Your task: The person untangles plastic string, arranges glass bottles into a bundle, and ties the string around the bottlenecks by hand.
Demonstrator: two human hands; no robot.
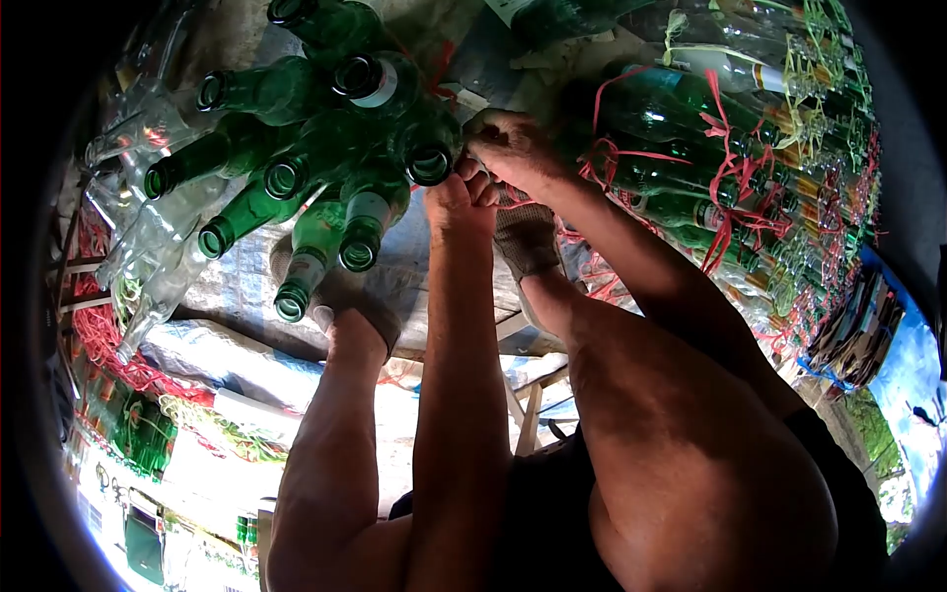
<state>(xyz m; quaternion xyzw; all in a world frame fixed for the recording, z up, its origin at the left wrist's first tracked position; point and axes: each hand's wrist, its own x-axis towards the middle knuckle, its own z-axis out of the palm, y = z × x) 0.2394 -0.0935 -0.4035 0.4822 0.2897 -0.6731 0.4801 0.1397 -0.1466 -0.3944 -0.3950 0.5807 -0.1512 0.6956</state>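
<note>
Several green glass bottles (330, 138) stand in a bundle at upper left, their open mouths fanned toward me. My left hand (462, 200) is closed right at the bundle's near right side, below the mouth of one bottle. A thin strand of red plastic twine (515, 201) comes out beside its fingers. My right hand (510, 148) is closed too, its fingers curled down close against the left hand and the bottle's side. What lies between the right fingers is hidden. Both hands meet just above a foot in a brown sock (525, 235).
Green bottles tied with red twine (725, 158) are piled at right. Clear glass bottles (148, 187) lie at left, near a tangle of red twine (104, 340). Stacked cardboard (858, 331) stands at far right. My other foot (360, 306) rests below the bundle.
</note>
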